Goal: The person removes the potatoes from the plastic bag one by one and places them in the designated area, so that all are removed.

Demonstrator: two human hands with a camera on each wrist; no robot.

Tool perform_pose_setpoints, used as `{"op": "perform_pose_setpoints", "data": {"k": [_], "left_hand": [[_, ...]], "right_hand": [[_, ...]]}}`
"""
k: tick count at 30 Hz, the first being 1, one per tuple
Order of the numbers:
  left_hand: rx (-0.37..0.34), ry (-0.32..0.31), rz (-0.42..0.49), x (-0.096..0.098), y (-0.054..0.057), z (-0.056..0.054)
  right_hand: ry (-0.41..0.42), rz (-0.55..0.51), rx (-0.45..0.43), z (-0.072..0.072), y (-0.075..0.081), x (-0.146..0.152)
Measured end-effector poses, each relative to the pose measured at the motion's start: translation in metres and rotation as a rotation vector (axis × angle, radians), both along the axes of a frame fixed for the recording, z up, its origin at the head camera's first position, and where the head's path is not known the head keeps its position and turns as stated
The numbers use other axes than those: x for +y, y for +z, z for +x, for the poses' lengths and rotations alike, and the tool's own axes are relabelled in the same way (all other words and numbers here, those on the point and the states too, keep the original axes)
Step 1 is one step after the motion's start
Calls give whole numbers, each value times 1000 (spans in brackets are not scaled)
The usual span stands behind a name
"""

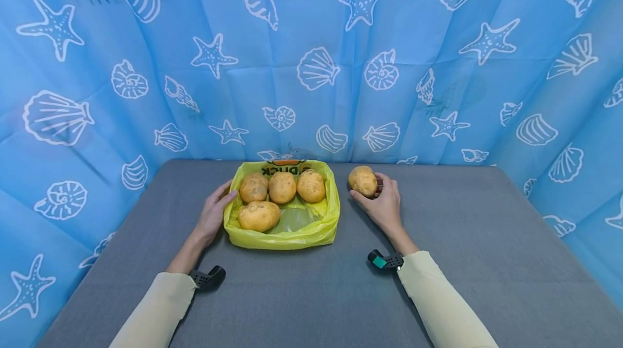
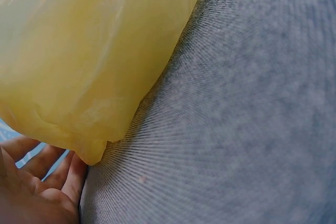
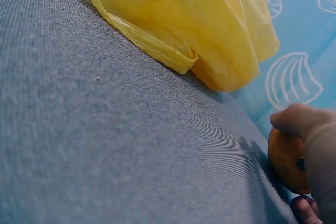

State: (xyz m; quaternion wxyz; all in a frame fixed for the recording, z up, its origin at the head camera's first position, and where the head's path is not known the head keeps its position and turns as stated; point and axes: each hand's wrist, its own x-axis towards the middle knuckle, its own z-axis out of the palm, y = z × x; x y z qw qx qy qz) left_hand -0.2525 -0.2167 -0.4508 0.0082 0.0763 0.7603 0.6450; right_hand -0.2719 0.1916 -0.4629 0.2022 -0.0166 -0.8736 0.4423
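A yellow plastic bag [image 1: 292, 240], its top spread wide, sits on the table with several potatoes [image 1: 259, 216] inside. My left hand [image 1: 214, 212] rests against the bag's left side, thumb at the rim. In the left wrist view, the fingers [image 2: 43, 162] lie fairly straight beside the bag's lower corner [image 2: 94, 148]. To the right of the bag, my right hand [image 1: 385, 205] grips a single potato [image 1: 361, 179] between thumb and fingers. The right wrist view shows the thumb over this potato [image 3: 286, 158], which is low by the tabletop and partly hidden by the hand.
The grey cloth-covered table [image 1: 302, 294] extends around the bag and both hands. A blue curtain [image 1: 292, 29] with white shells and starfish hangs along its back edge and sides. Each wrist wears a black device, one of them the right wrist band [image 1: 384, 260].
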Motion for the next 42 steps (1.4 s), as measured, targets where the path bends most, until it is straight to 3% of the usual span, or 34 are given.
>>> {"op": "perform_pose_setpoints", "data": {"k": [13,22,34,42], "left_hand": [[-1,6,-3,0,1,0],[-11,9,9,1,2,1],[-13,8,15,1,3,0],[-8,9,8,1,2,1]], "right_hand": [[-2,-4,-1,0,0,0],[-7,-63,3,-1,2,2],[-4,-54,130,7,36,-1],[106,-56,188,19,62,-15]]}}
